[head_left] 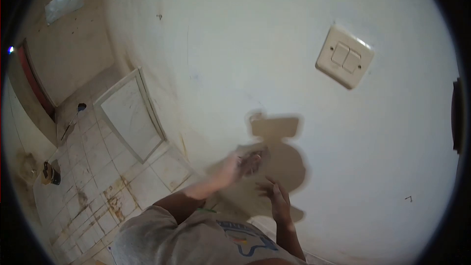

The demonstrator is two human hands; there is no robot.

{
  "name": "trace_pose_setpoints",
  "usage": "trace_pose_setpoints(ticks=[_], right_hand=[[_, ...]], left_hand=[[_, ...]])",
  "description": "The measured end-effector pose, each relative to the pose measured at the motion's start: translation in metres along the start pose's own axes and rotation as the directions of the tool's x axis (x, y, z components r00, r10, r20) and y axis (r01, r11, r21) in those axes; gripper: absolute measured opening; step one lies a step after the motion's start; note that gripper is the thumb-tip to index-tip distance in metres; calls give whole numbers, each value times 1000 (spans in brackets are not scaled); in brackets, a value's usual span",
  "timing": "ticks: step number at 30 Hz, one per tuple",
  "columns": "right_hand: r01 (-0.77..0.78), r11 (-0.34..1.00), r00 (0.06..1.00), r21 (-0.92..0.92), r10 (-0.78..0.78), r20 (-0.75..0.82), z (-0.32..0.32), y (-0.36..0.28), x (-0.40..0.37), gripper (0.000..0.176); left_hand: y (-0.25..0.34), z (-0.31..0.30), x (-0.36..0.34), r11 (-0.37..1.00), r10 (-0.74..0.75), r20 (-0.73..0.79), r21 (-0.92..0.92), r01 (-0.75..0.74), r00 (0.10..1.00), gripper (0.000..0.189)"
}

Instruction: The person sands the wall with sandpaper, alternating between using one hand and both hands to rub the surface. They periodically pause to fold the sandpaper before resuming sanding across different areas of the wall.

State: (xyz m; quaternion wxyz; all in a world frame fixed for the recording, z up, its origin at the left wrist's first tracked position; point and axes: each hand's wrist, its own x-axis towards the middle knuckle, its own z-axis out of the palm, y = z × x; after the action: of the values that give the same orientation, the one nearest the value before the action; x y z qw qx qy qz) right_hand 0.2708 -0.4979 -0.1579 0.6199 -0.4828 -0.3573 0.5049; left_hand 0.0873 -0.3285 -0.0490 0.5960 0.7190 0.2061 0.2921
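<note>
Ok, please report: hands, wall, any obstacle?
Left hand blurred near white wall, grip unclear. Right hand open, looks empty. Double light switch clear of both hands.

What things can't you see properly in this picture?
Head view, left hand: motion blur hides whether it holds anything.
Head view, dark thing at the right edge: cut off by the picture's black rim.
Head view, container on the floor: too small to see what's inside.
Head view, dark blob on the tiles: too small to name.
</note>
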Motion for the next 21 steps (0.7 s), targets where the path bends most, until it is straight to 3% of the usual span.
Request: trace_pose_setpoints(ticks=[1, 3, 4, 5, 7, 10, 11, 14, 15, 19, 21], right_hand=[[28, 999, 998, 42, -30, 53, 7, -16, -6, 73], [54, 993, 986, 101, -69, 150, 18, -28, -2, 83], [53, 992, 979, 113, -74, 190, 21, -31, 1, 87], [51, 990, 973, 128, -78, 219, 24, -30, 0, 91], [72, 994, 969, 77, -88, 232, 34, -25, 5, 92], [99, 990, 970, 105, -119, 211, 53, -15, 16, 93], [94, 987, 972, 132, -120, 201, 57, -13, 17, 94], [14, 997, 998, 82, -19, 59, 60, 8, -1, 86], [-6, 998, 1000, 70, 5, 14, 60, 17, 1, 84], [15, 998, 995, 64, -9, -98, 59, 17, 31, 82], [87, 979, 993, 183, -70, -97, 74, 2, 36, 82]], left_hand=[[-8, -22, 19, 967, 238, -90, -73, -245, 967, 35], [35, -70, 36, 950, 274, -266, -77, -303, 924, 31], [60, -89, 58, 775, 631, -352, 251, -579, 692, 32], [84, -105, 81, 457, 889, -287, 557, -693, 356, 34], [116, -122, 111, 262, 965, -217, 758, -597, 148, 39], [118, -122, 143, 161, 982, -82, 834, -527, 169, 42], [95, -117, 160, 196, 976, -102, 795, -574, 193, 58], [26, -96, 166, 254, 931, -64, 819, -514, 359, 78], [12, -94, 161, 287, 895, -10, 780, -556, 447, 68], [27, -109, 163, 284, 884, 39, 747, -601, 466, 65], [62, -122, 166, 267, 883, 71, 737, -620, 465, 65]])
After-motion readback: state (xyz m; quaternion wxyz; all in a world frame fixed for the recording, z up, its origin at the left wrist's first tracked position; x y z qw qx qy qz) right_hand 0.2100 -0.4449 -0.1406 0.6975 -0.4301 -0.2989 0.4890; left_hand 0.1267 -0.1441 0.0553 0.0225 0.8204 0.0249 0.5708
